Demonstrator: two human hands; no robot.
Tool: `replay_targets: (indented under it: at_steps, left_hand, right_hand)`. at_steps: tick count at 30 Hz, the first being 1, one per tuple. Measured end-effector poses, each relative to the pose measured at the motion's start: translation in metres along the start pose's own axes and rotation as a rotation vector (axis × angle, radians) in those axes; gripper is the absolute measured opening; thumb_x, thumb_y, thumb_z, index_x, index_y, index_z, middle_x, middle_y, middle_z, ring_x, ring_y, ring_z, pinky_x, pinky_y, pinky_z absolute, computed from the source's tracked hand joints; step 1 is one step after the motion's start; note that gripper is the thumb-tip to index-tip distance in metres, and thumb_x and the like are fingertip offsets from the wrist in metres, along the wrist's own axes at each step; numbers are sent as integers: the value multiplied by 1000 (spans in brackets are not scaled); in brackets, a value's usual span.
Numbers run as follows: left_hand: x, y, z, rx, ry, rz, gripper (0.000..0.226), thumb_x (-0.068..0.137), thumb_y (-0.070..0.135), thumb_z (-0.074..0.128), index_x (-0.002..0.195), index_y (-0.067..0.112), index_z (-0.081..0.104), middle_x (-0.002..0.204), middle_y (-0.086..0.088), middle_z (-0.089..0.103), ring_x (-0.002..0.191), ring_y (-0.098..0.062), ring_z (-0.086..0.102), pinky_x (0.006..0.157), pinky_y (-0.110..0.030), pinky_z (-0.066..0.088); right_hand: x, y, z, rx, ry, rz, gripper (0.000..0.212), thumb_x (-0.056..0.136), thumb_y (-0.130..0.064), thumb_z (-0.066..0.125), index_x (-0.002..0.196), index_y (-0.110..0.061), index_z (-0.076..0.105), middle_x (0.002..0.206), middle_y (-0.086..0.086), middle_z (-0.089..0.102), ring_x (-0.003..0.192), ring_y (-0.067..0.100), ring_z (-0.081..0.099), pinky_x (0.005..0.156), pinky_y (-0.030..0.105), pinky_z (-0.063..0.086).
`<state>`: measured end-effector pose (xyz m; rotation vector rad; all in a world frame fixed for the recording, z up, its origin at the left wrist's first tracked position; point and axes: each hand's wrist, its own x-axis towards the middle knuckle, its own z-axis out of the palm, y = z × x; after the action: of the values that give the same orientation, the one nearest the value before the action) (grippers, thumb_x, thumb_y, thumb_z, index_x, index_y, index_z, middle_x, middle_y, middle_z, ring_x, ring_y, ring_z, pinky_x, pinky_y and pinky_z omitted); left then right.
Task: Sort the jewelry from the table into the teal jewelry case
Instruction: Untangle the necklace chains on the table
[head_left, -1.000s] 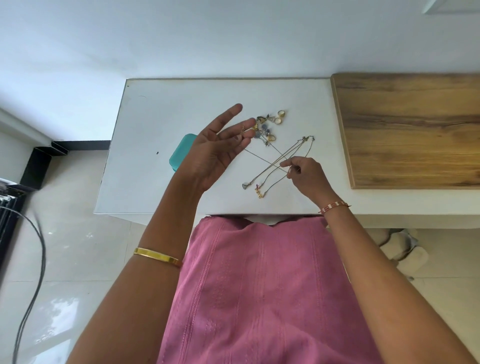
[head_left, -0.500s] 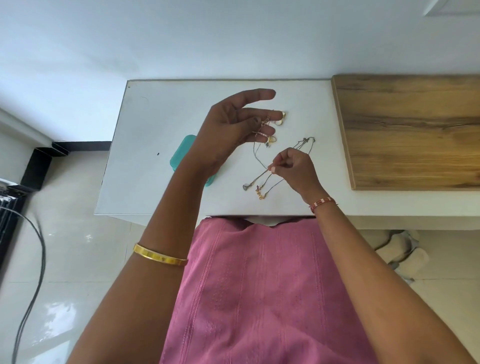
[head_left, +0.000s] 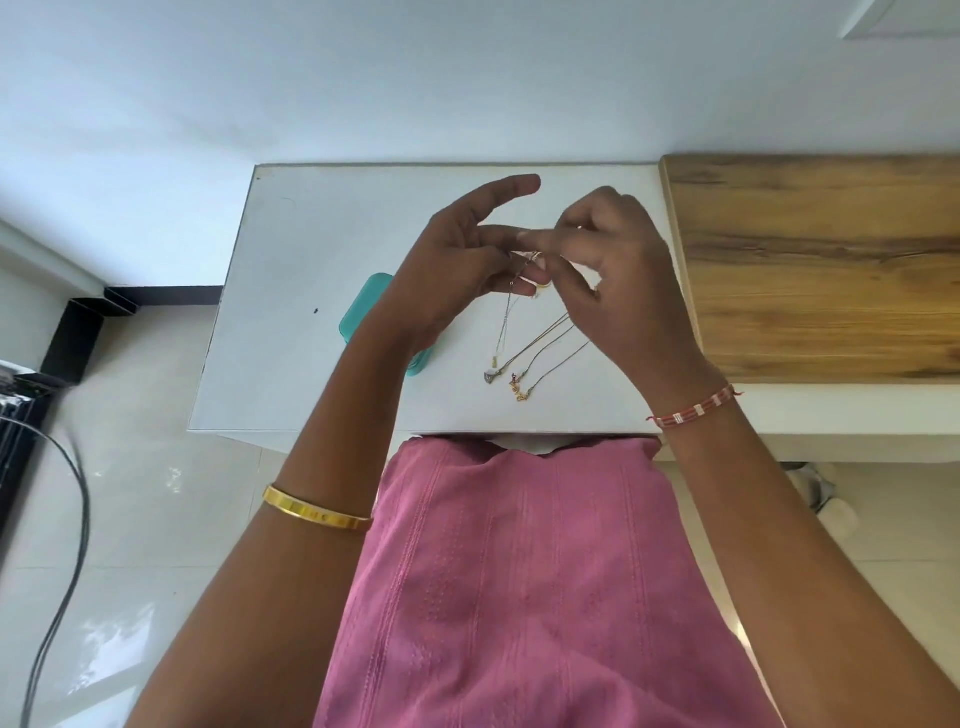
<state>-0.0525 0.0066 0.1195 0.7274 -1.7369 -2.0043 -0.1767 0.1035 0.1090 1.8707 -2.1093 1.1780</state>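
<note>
Over the white table (head_left: 311, 234) my left hand (head_left: 457, 265) and my right hand (head_left: 618, 275) meet, fingertips together. Between them they pinch a thin necklace chain (head_left: 506, 317), which hangs down to a small white pendant (head_left: 493, 358) just above the tabletop. My left index finger sticks out straight, and the other fingers curl round small gold pieces (head_left: 543, 285). Several more necklaces (head_left: 545, 348) lie slanted on the table below my right hand. The teal jewelry case (head_left: 363, 306) sits left of them, half hidden by my left forearm.
A wooden board (head_left: 821, 260) covers the surface to the right of the white table. On the tiled floor at the left lie a dark cable (head_left: 67, 519) and black frame parts (head_left: 78, 332). My pink garment fills the lower middle.
My right hand rose from the necklaces on the table up to my left hand's fingertips, bringing the chain's end along. The left hand curled its fingers and lifted slightly; the chain now hangs doubled.
</note>
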Motion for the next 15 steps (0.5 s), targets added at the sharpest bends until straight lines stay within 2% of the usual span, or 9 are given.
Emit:
replay_targets:
  at_steps: [2, 6, 9, 10, 12, 15]
  left_hand:
    - [0, 1, 0, 16, -2, -11, 60, 82, -20, 32, 129, 14, 46, 77, -3, 70, 68, -16, 66, 69, -24, 53]
    - [1, -1, -3, -8, -5, -33, 60, 82, -20, 32, 129, 15, 45, 77, -4, 69, 64, -17, 64, 66, -25, 53]
    - [2, -3, -5, 4, -6, -46, 60, 80, -20, 33, 127, 15, 46, 82, -7, 70, 61, -17, 61, 64, -24, 52]
    - [2, -4, -6, 1, -8, -48, 59, 80, -20, 33, 127, 14, 47, 83, -8, 70, 61, -16, 61, 64, -24, 51]
    - [2, -5, -7, -18, -20, -48, 57, 81, -18, 34, 125, 14, 49, 81, -7, 70, 60, -16, 60, 63, -24, 51]
    - [2, -7, -10, 6, -40, -52, 45, 83, -7, 43, 121, 14, 54, 82, -6, 68, 59, -16, 59, 60, -23, 49]
  right_hand:
    - [1, 3, 1, -89, -19, -73, 22, 87, -9, 53, 100, -11, 71, 83, 14, 58, 77, 30, 53, 65, 37, 46]
    - [3, 6, 2, -217, -52, -187, 21, 86, -12, 55, 101, -13, 71, 80, 13, 58, 72, 31, 53, 62, 36, 46]
    - [4, 7, 5, -322, -13, -266, 10, 85, -11, 62, 81, -9, 71, 74, 11, 57, 66, 28, 52, 56, 34, 45]
    - [5, 8, 6, -333, -4, -275, 13, 85, -10, 62, 75, -7, 69, 73, 11, 57, 67, 28, 51, 56, 34, 45]
    - [6, 8, 7, -258, -37, -227, 14, 85, -11, 60, 74, -6, 67, 76, 11, 58, 71, 27, 51, 60, 32, 43]
    - [7, 5, 2, 75, -106, 12, 9, 81, -12, 59, 80, -6, 65, 81, 4, 59, 80, 18, 50, 70, 26, 41]
